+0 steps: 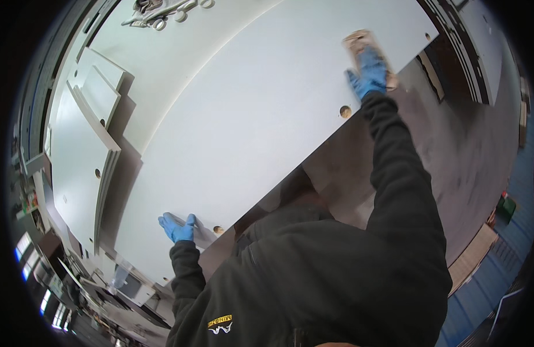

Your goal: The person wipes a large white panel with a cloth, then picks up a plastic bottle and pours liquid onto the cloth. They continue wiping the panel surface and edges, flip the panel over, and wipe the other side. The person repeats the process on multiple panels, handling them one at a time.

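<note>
Currently pressing a crumpled beige cloth (pixel 359 41) under the blue-gloved right hand (pixel 369 72), on a long, flat white panel (pixel 249 115), toward its far right end. Blurred there; cannot tell any finger closure around the cloth. Resting the blue-gloved left hand (pixel 177 227) open on the same panel, with thumb spread, near a small round hole (pixel 219 229).

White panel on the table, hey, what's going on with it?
A person in blue gloves is leaning over the white panel. Their right hand is on a tan cloth near the panel's edge, a little blurred. Their left hand lies open on the panel, near a round hole. More panels are to the left.
</note>
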`<state>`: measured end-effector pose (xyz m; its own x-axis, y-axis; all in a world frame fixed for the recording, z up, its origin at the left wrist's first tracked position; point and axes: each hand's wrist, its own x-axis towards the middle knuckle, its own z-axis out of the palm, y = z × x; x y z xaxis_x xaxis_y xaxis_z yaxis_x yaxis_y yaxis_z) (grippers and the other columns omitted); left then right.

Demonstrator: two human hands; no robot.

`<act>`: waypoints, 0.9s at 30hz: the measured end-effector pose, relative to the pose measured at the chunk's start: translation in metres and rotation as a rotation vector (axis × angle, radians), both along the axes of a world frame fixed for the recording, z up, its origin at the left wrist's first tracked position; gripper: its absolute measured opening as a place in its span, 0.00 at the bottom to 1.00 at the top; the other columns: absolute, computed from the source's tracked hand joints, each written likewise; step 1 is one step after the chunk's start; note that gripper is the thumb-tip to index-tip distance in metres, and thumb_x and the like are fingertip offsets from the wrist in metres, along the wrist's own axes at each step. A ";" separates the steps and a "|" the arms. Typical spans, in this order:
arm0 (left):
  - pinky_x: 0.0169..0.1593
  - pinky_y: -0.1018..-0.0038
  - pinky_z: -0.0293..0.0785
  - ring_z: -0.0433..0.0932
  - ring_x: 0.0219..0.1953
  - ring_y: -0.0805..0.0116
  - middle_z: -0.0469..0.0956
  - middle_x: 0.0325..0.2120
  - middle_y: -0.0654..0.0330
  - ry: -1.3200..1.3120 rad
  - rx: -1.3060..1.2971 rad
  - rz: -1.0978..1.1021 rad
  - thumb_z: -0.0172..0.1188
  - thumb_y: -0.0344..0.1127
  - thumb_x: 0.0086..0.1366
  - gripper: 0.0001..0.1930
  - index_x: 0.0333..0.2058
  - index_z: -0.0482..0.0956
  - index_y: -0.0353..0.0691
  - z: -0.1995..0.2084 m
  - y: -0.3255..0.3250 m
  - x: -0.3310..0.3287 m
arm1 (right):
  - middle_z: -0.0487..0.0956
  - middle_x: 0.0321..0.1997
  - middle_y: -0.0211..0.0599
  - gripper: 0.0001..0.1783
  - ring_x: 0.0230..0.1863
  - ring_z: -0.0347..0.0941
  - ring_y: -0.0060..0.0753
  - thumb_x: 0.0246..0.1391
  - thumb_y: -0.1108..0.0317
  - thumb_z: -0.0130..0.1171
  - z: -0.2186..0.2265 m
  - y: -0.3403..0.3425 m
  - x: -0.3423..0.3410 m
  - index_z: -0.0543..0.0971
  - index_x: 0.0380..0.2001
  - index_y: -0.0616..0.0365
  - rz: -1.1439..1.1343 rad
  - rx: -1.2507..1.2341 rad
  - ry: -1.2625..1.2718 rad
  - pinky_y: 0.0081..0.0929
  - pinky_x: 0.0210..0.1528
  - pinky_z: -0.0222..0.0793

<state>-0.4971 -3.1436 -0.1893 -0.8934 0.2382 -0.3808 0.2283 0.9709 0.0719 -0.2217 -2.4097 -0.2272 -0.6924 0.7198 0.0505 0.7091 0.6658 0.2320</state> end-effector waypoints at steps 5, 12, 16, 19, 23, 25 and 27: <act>0.77 0.50 0.50 0.49 0.76 0.34 0.54 0.71 0.28 0.030 -0.029 -0.026 0.77 0.57 0.51 0.56 0.69 0.59 0.27 -0.003 -0.008 0.002 | 0.56 0.81 0.56 0.54 0.82 0.47 0.59 0.60 0.31 0.54 0.007 0.015 -0.015 0.60 0.75 0.61 -0.051 -0.013 -0.083 0.59 0.81 0.37; 0.76 0.50 0.51 0.52 0.74 0.32 0.57 0.69 0.27 0.053 0.017 -0.020 0.78 0.55 0.49 0.54 0.65 0.61 0.25 -0.009 -0.011 0.007 | 0.48 0.84 0.53 0.55 0.85 0.34 0.57 0.53 0.35 0.65 0.029 -0.313 -0.128 0.63 0.74 0.62 0.826 -1.195 0.109 0.55 0.83 0.25; 0.78 0.53 0.48 0.46 0.78 0.36 0.48 0.74 0.29 -0.027 -0.020 0.045 0.78 0.56 0.50 0.60 0.72 0.54 0.28 0.000 -0.002 0.004 | 0.58 0.81 0.50 0.45 0.83 0.48 0.56 0.52 0.42 0.65 0.012 -0.400 -0.223 0.74 0.67 0.59 1.274 -0.834 0.332 0.57 0.83 0.31; 0.78 0.53 0.48 0.46 0.78 0.36 0.48 0.75 0.30 -0.050 0.014 0.080 0.78 0.54 0.50 0.60 0.72 0.55 0.28 0.008 0.005 0.007 | 0.62 0.78 0.49 0.42 0.78 0.57 0.50 0.62 0.42 0.56 0.013 -0.378 -0.318 0.67 0.72 0.56 1.025 -0.506 0.037 0.51 0.80 0.46; 0.77 0.54 0.49 0.47 0.78 0.36 0.48 0.75 0.30 -0.020 0.035 0.100 0.79 0.52 0.50 0.59 0.72 0.56 0.28 0.012 0.008 0.012 | 0.69 0.71 0.50 0.45 0.71 0.64 0.53 0.57 0.36 0.62 0.005 -0.159 -0.324 0.70 0.68 0.56 0.565 -0.585 0.406 0.49 0.75 0.55; 0.78 0.54 0.49 0.47 0.78 0.38 0.49 0.74 0.31 -0.001 0.058 0.103 0.80 0.52 0.49 0.59 0.72 0.56 0.29 0.009 0.008 0.011 | 0.67 0.73 0.52 0.46 0.75 0.60 0.54 0.61 0.33 0.56 0.000 -0.048 -0.286 0.66 0.71 0.54 0.465 -0.033 0.445 0.51 0.78 0.50; 0.77 0.53 0.50 0.49 0.77 0.36 0.52 0.73 0.29 -0.019 0.081 0.132 0.82 0.51 0.46 0.60 0.71 0.57 0.27 0.006 0.006 0.010 | 0.59 0.79 0.57 0.53 0.80 0.51 0.59 0.61 0.28 0.52 0.000 0.020 -0.242 0.60 0.76 0.58 0.218 -0.120 0.371 0.54 0.81 0.40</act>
<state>-0.4869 -3.1377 -0.1834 -0.9118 0.1498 -0.3824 0.0967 0.9832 0.1545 -0.4633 -2.3897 -0.2270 -0.7791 0.5753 0.2492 0.5701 0.8155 -0.1002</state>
